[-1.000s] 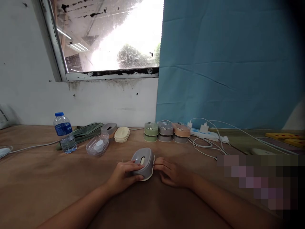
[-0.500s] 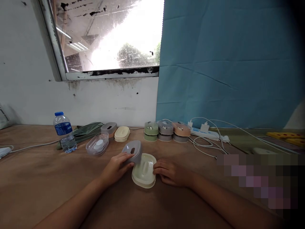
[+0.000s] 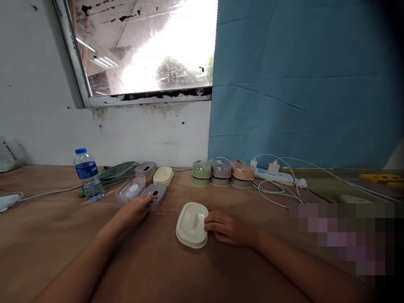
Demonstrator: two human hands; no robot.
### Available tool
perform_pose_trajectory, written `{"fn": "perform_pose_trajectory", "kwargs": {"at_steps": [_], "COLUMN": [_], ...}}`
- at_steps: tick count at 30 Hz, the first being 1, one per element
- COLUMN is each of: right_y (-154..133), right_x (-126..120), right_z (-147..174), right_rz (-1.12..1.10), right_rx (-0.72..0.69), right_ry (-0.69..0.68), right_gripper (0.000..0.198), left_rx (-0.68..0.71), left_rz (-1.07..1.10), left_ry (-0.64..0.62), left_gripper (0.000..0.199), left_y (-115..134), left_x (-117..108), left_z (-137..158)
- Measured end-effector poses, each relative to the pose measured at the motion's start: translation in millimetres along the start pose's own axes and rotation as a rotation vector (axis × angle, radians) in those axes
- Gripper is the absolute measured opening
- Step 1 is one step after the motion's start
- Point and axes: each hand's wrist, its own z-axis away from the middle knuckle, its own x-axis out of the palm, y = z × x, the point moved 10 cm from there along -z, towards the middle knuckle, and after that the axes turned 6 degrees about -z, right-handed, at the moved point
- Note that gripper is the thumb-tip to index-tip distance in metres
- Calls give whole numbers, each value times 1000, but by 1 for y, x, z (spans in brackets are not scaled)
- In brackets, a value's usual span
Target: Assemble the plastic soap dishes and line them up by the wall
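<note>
Grey cover [image 3: 154,195] sits up-left in left hand [image 3: 134,209], fingers grasping it; cream base [image 3: 192,224] lies w/ right hand [image 3: 227,227] fingers touching its right edge, long axis front-back.

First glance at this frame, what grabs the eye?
The cream tray lying on the brown table at centre, with the right hand resting fingertips against its right edge. To its left, the left hand grips a grey cover beside a clear lid. Behind, a row of green, grey and peach stacked boxes sits by the wall, next to a white power strip.
</note>
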Motion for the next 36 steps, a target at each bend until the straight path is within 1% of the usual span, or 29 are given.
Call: {"fn": "perform_pose_trajectory", "kwargs": {"at_steps": [4, 10, 15, 17, 18, 21, 23, 25, 27, 28, 30, 33, 36], "right_y": [0, -2, 0, 1, 1, 1, 1, 2, 3, 4, 5, 6, 7], "right_x": [1, -1, 1, 2, 2, 1, 2, 2, 2, 1, 0, -1, -1], "right_z": [1, 0, 1, 2, 2, 1, 1, 0, 0, 0, 0, -1, -1], "right_rz": [16, 25, 18, 16, 16, 19, 21, 22, 18, 15, 6, -9, -24], "right_rx": [-1, -20, -6, -6, -5, -1, 6, 15, 28, 35, 52, 70, 85], "right_ry": [-7, 10, -9, -7, -6, 0, -3, -7, -9, -9, -8, -8, -5], "right_gripper": [21, 21, 21, 21, 22, 22, 22, 22, 23, 23, 23, 23, 23], "left_rx": [-31, -2, 18, 56, 91, 253, 395, 536, 622, 632, 606, 556, 552], "left_rz": [32, 78, 51, 41, 41, 60, 82, 101, 110, 112, 116, 112, 72], "left_ry": [-2, 48, 84, 137, 166, 211, 186, 129, 73, 53, 37, 43, 44], "left_gripper": [46, 45, 44, 41, 38, 28, 27, 28, 29, 29, 26, 25, 27], "left_y": [-3, 2, 5, 16, 25, 66, 99, 128, 146, 150, 152, 148, 148], "left_x": [3, 1, 0, -8, -13, -23, -23, -16, -6, -2, 5, 9, 11], "left_z": [0, -1, -1, 0, 1, 7, 13, 20, 25, 26, 25, 21, 21]}}
